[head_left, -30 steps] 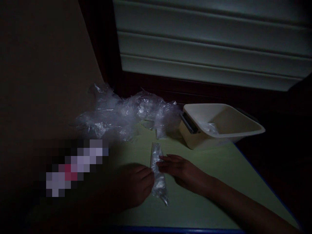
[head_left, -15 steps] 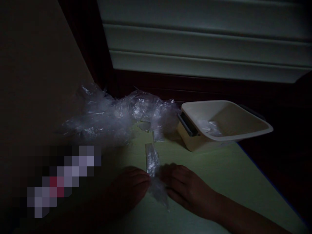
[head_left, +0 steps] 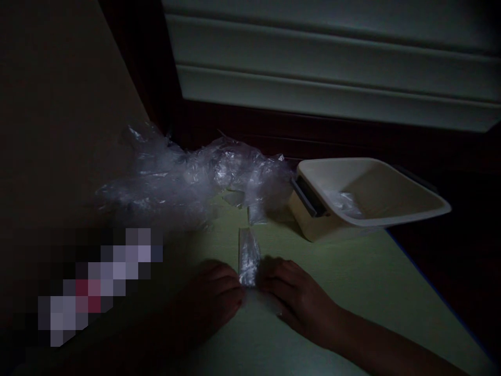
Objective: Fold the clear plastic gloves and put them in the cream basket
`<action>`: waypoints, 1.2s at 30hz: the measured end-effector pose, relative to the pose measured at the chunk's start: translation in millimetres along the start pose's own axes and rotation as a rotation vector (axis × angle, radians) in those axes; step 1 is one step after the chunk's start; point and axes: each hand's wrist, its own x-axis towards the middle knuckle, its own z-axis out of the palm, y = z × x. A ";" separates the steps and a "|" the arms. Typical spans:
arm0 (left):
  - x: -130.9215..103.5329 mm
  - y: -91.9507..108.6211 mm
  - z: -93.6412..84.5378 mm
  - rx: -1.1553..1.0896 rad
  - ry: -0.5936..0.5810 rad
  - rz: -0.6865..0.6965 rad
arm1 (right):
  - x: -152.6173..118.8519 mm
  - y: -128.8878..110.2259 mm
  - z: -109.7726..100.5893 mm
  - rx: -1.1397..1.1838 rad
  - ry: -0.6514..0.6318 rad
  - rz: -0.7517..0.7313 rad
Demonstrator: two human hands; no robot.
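A narrow strip of folded clear plastic bag (head_left: 249, 256) lies on the pale green tabletop (head_left: 332, 277) between my hands. At its lower left, my left hand (head_left: 221, 290) is closed, its fingertips pinching the plastic's edge. Opposite it, my right hand (head_left: 291, 295) has curled fingers on the lower right edge, with a thin bit of film showing beneath them. The dim light hides both thumbs. Beyond the strip lies a smaller flat piece of clear plastic (head_left: 257, 214).
Crumpled clear plastic bags (head_left: 180, 183) are heaped along the back left. A cream bin (head_left: 309, 227) with dark handles stands at the back right, some clear plastic (head_left: 346, 203) inside. A blurred-out long object (head_left: 102, 287) lies left. The table's blue edge (head_left: 430, 282) runs down the right.
The strip's lower end, which stuck out loose toward me, is now folded up, leaving the strip shorter. Both hands stay beside it. The view has shifted slightly.
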 end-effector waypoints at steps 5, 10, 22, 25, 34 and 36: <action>-4.4 -3.1 4.8 -0.142 -0.035 -0.135 | 3.5 -1.8 -0.7 0.103 0.034 0.055; -9.8 -7.4 17.5 -0.210 0.184 -0.275 | 3.1 -3.1 5.4 0.158 0.118 0.216; -8.5 -7.7 27.6 -0.257 0.281 -0.340 | -0.1 -0.8 7.5 -0.081 0.264 -0.012; -6.4 -8.5 26.5 -0.261 0.269 -0.321 | 1.9 -0.7 8.6 -0.174 0.234 -0.073; -1.6 -6.7 18.3 -0.204 0.194 -0.265 | 5.6 -1.0 10.3 -0.132 0.141 0.010; -1.6 -5.9 17.2 -0.135 0.203 -0.247 | 5.4 -1.3 9.2 -0.139 0.136 0.007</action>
